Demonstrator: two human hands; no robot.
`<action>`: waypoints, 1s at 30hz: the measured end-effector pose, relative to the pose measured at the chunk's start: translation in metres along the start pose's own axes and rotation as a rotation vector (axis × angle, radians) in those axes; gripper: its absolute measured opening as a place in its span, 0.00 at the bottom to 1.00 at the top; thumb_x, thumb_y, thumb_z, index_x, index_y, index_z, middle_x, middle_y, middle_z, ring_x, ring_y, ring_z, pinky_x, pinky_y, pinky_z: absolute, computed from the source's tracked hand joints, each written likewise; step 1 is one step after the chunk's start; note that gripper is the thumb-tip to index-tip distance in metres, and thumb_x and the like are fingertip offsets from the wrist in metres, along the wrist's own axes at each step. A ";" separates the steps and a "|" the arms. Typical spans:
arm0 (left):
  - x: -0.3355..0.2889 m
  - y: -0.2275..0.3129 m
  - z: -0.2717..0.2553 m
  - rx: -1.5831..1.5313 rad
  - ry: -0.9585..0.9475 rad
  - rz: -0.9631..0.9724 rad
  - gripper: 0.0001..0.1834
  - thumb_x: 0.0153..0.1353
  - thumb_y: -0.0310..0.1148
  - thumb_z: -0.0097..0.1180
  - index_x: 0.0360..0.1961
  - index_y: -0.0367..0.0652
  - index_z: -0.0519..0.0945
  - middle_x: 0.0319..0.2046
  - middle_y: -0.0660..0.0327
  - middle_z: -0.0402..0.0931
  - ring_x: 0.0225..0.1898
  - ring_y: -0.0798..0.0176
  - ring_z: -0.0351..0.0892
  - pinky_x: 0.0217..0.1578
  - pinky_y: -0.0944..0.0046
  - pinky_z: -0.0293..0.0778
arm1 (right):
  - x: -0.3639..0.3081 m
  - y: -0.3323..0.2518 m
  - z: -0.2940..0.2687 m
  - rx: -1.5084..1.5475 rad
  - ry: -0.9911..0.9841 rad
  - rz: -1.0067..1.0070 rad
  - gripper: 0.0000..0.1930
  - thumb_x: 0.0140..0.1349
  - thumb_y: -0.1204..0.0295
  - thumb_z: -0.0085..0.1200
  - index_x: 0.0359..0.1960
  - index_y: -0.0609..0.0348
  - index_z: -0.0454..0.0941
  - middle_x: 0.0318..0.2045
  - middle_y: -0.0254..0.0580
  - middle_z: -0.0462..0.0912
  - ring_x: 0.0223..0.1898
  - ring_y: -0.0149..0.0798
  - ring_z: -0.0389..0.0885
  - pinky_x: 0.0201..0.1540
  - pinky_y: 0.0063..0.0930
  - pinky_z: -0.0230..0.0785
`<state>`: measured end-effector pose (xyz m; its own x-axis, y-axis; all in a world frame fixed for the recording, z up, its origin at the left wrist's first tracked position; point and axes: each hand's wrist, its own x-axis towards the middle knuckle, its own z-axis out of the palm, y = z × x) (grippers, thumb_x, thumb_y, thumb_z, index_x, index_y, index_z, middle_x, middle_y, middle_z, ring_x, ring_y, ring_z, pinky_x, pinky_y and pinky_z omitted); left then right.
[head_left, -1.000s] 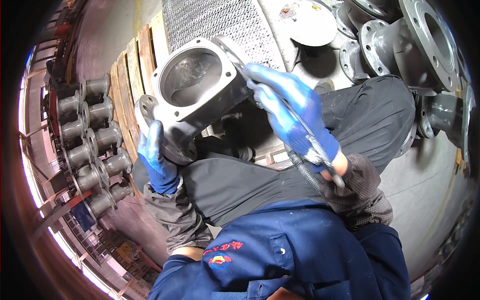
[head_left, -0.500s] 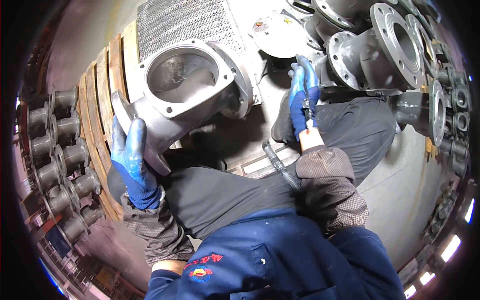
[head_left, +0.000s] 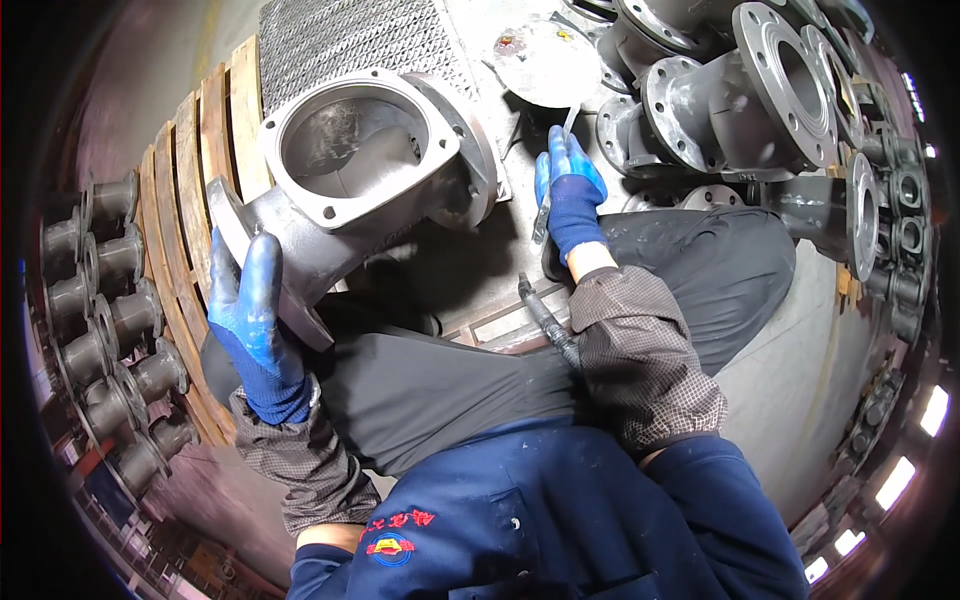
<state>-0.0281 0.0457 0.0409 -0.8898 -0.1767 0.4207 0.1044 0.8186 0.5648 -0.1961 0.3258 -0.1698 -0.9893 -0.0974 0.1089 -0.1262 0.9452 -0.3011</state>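
Note:
A grey cast-metal valve body (head_left: 350,225) with a wide round opening and flanged ends lies on its side before me. My left hand (head_left: 250,315), in a blue coated glove, rests against its near-left flange, fingers stretched out and thumb apart. My right hand (head_left: 573,190), gloved likewise, is closed round a narrow flat tool (head_left: 541,220). The tool's thin strip end sticks out past the fingertips, close to the edge of a pale round disc (head_left: 548,62) with small coloured smears. What kind of tool it is cannot be made out.
More flanged castings (head_left: 735,105) crowd the right side. Wooden pallet slats (head_left: 190,160) and a textured grey mat (head_left: 350,45) lie beyond the valve body. A dark hose (head_left: 548,322) runs between my legs. Rows of flanged pipe pieces (head_left: 130,320) stand at the left.
My right hand has moved up and left, toward the disc, and the tool's strip end now shows beyond the fingers. The left hand stays at the flange; the whole view has shifted slightly.

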 end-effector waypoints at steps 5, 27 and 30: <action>0.002 -0.002 0.000 0.131 -0.016 0.172 0.21 0.61 0.19 0.50 0.56 0.42 0.76 0.58 0.34 0.67 0.53 0.38 0.76 0.49 0.52 0.74 | 0.000 0.005 -0.020 0.464 0.177 0.064 0.20 0.65 0.65 0.51 0.56 0.59 0.73 0.50 0.51 0.78 0.49 0.47 0.79 0.52 0.35 0.71; 0.004 -0.002 -0.004 0.209 -0.072 0.168 0.19 0.62 0.18 0.50 0.54 0.36 0.75 0.53 0.38 0.71 0.49 0.42 0.79 0.46 0.57 0.77 | 0.029 0.056 -0.014 1.973 0.135 0.737 0.22 0.67 0.63 0.47 0.62 0.52 0.67 0.54 0.50 0.77 0.54 0.50 0.75 0.62 0.47 0.61; 0.001 -0.004 -0.003 0.111 -0.088 0.064 0.19 0.62 0.20 0.48 0.55 0.36 0.75 0.51 0.39 0.73 0.47 0.43 0.79 0.46 0.55 0.76 | 0.030 0.063 -0.010 1.967 0.125 0.702 0.22 0.68 0.63 0.44 0.62 0.54 0.67 0.52 0.53 0.78 0.50 0.48 0.78 0.60 0.44 0.58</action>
<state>-0.0282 0.0405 0.0415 -0.9191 -0.0777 0.3863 0.1165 0.8828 0.4550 -0.2327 0.3856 -0.1757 -0.8955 0.1427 -0.4216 0.2046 -0.7093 -0.6746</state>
